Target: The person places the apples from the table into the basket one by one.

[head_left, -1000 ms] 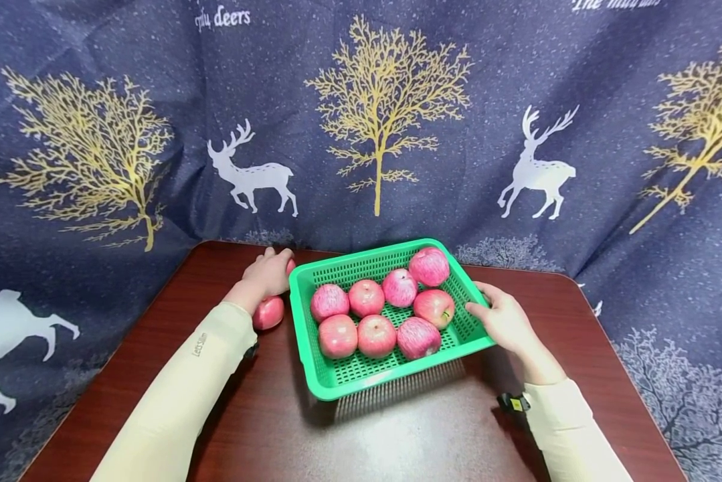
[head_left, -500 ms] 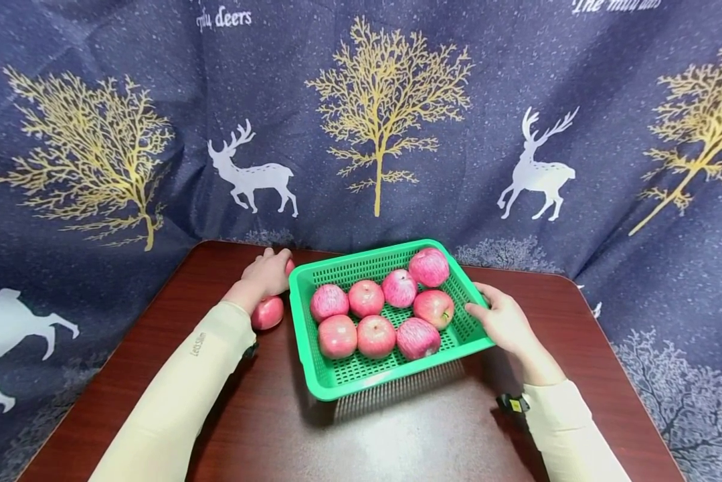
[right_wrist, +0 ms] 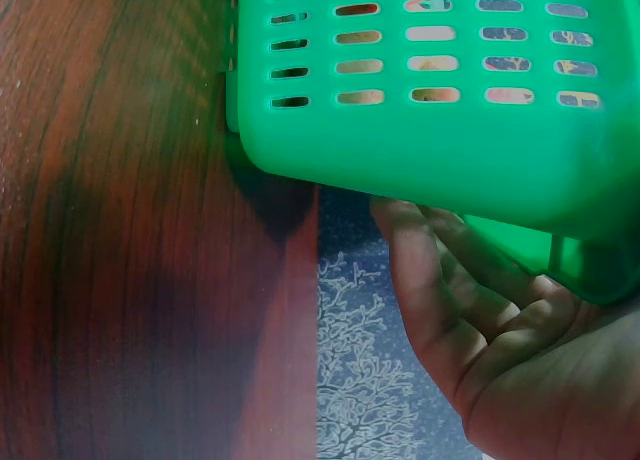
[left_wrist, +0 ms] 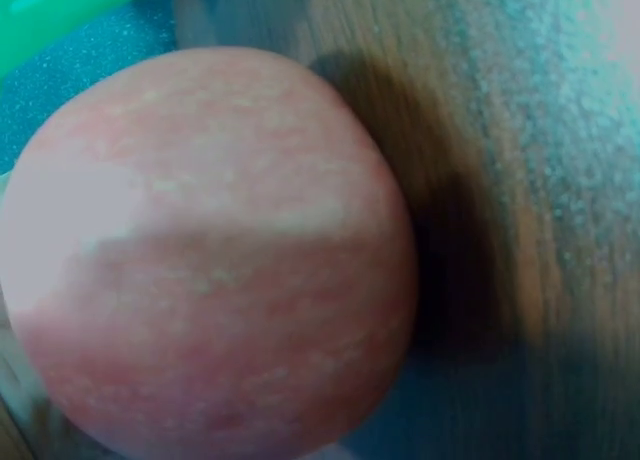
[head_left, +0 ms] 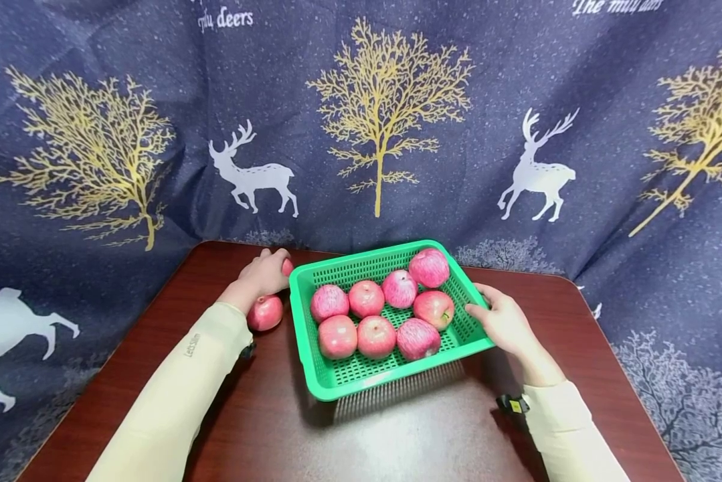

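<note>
A green plastic basket [head_left: 368, 382] holding several red apples [head_left: 377, 337] sits in the middle of the head view. My right hand [head_left: 508, 325] grips its right rim, thumb on top; in the right wrist view the fingers [right_wrist: 415, 270] curl beneath the green rim [right_wrist: 420, 155]. Left of the basket, my left hand [head_left: 264, 273] curls over an apple [head_left: 287, 267], which is mostly hidden behind the hand. A second loose apple [head_left: 265, 312] lies under the left wrist. One apple [left_wrist: 210, 260] fills much of the left wrist view, blurred, with no fingers clearly visible.
Everything stands on a dark reddish-brown table [head_left: 457, 428] with rounded far corners. A navy curtain [head_left: 361, 120] printed with deer and trees hangs right behind the table's far edge. Dark straps with small devices circle both wrists.
My left hand and forearm have shifted slightly left, and a bit more of the apple by the fingers shows. The right hand and the basket stay still.
</note>
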The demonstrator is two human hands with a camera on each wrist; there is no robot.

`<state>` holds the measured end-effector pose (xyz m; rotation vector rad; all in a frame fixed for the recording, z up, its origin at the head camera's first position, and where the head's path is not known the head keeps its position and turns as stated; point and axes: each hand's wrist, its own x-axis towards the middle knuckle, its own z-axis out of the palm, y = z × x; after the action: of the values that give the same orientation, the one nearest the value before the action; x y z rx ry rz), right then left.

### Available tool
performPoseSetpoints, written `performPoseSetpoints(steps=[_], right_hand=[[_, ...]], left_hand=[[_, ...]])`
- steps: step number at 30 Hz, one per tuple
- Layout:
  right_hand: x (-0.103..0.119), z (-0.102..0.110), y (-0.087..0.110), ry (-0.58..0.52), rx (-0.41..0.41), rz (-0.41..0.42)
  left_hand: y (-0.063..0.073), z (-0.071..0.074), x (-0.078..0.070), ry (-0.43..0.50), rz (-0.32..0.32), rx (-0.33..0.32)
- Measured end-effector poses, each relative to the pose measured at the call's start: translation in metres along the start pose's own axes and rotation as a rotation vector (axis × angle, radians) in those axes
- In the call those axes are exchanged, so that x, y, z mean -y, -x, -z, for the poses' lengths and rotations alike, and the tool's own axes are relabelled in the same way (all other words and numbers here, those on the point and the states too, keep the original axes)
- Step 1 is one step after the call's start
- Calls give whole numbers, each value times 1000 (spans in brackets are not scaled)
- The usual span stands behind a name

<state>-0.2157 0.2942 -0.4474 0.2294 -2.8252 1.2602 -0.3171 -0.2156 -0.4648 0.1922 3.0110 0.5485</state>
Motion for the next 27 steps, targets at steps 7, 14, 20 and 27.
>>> performPoseSetpoints(steps=[7, 14, 20, 27], right_hand=[[1, -1, -1, 4, -3, 5], [1, -1, -1, 8, -1, -1], [0, -1, 0, 4, -3, -2], [0, -1, 0, 12, -2, -3]], left_hand=[[5, 3, 6, 41, 1, -11], [2, 5, 8, 52, -1, -40], [4, 10, 9, 72, -2, -98], [2, 12, 11, 127, 60, -221]])
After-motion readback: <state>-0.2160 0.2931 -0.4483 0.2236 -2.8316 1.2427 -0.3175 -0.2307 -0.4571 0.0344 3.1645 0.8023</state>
